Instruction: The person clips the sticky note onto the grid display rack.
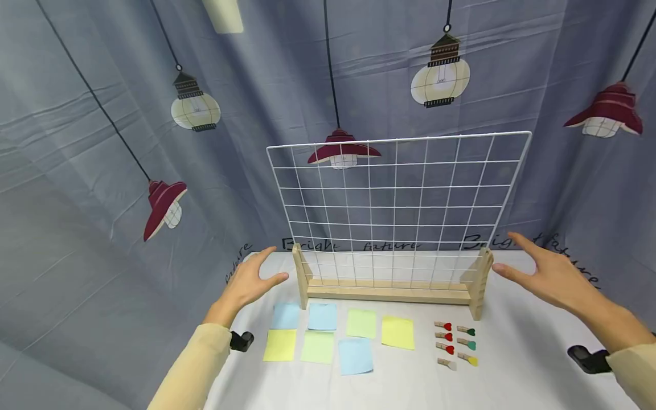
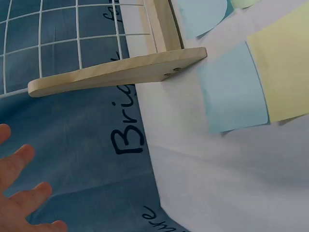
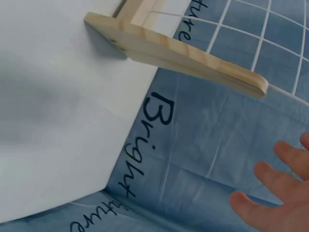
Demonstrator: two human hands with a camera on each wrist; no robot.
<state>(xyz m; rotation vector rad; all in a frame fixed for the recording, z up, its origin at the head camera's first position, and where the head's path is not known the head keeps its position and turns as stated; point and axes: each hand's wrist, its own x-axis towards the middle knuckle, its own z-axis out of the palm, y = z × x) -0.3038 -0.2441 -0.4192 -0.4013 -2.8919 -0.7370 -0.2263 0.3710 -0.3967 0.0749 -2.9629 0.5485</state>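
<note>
Head view: left grip (image 1: 246,283), right grip (image 1: 556,278) spread wide, seemingly beside rack (image 1: 389,292).

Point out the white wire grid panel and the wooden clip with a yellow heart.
White wire grid panel (image 1: 394,206): head view, a wire crossing near its middle.
Yellow-heart wooden clip (image 1: 472,361): head view, on its heart.

on a white table (image 1: 405,384), a wire rack (image 1: 394,206) stands toward the far side on its wooden base (image 1: 388,291). nearer, from the left to the middle, lie seven blue, green and yellow sticky notes (image 1: 318,347); right of them, seven small heart-topped clips (image 1: 467,343) in two columns.
</note>
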